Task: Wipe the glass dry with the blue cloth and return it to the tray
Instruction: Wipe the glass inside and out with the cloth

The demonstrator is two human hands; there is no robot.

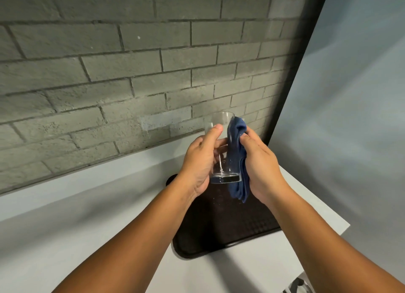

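The left hand (200,161) is wrapped around the upright clear glass (221,146), thumb near the rim, holding it above the dark tray (219,227). The right hand (260,167) is closed on the blue cloth (237,156), pressing it against the glass's right side. The tray lies on a white surface (87,216) against a grey brick wall (131,62), in dim light.

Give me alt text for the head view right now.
Two bare hands hold a clear glass upright above a dark tray on a white counter: the left hand grips it while the right hand presses a blue cloth against its side. A grey brick wall stands behind.
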